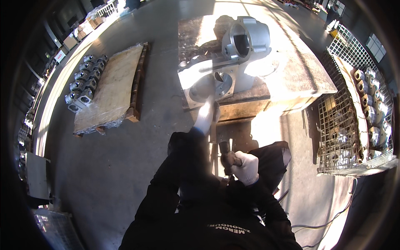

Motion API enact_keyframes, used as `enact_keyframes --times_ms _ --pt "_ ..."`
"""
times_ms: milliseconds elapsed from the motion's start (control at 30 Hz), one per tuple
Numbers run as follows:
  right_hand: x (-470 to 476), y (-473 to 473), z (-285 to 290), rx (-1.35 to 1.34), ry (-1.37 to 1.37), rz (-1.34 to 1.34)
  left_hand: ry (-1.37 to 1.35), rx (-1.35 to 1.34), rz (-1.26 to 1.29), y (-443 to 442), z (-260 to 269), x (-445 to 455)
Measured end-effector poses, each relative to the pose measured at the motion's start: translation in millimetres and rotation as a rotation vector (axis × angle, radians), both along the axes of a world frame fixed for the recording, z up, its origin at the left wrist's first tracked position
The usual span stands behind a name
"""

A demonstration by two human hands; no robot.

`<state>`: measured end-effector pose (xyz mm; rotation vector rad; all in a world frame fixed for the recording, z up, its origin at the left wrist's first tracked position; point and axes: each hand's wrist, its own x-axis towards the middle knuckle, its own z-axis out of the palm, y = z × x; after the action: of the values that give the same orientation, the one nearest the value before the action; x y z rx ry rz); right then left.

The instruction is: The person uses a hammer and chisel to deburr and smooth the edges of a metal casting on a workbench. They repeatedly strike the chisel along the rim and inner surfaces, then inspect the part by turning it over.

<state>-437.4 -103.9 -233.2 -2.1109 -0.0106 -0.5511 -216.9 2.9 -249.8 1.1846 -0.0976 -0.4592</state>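
My right hand [247,168], in a white glove, is closed around the handle of a hammer [226,156], its dark head raised in front of my body. My left hand [206,114], also in a white glove, reaches to the near edge of a wooden bench top, beside a long flat bar [213,129]; glare and blur hide whether its fingers grip the bar. Just beyond it lies a cast metal housing [229,81] with a round bore. Behind stands a larger cast metal housing [247,39], its wide opening facing left and towards me.
A plastic-wrapped pallet [115,84] at left carries rows of small metal castings [82,75]. At right stands a wire mesh crate [339,134] holding more castings [370,103]. Cables [325,224] run over the floor at lower right. A person [332,15] is far off at upper right.
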Motion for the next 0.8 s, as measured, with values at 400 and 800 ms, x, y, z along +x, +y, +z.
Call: enact_keyframes --times_ms 400,800 --pt "-9.6 -8.4 -37.9 0.485 0.169 -0.162 0.007 -0.073 -0.142 -2.3 -12.1 -20.2" --pt "-12.6 -8.7 -28.4 0.534 0.221 -0.199 0.161 -0.201 -0.102 -8.4 -12.9 -19.3"
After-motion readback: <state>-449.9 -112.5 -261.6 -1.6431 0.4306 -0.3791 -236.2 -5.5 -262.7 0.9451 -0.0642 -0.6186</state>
